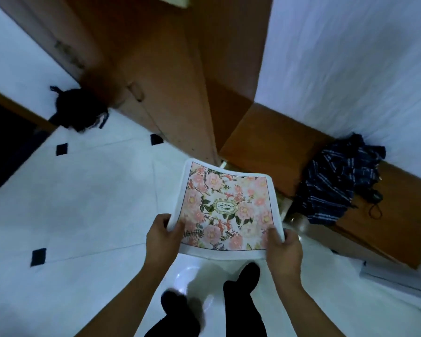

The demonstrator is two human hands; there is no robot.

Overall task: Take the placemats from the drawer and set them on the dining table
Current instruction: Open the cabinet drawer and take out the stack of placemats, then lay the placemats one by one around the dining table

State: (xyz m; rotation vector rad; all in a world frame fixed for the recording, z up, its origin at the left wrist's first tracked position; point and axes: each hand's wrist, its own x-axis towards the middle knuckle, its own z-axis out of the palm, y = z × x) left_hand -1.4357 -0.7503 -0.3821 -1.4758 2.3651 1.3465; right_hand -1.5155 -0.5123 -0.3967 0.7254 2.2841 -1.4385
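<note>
I hold a stack of placemats [226, 207] flat in front of me, above the white tiled floor. The top one has a pink flower print, a white border and a small oval label in its middle. My left hand [164, 233] grips the stack's near left corner, thumb on top. My right hand [283, 246] grips the near right corner in the same way. The far edge of the stack curls up slightly. No dining table is in view. The drawer is not clearly visible; something lies partly hidden behind the stack's right edge.
A tall brown wooden cabinet [170, 76] stands ahead. A low wooden unit [272, 144] runs along the right wall with a dark striped cloth [338, 178] heaped on it. A black bag [79, 110] lies on the floor at left. My dark-trousered legs [243, 302] stand below.
</note>
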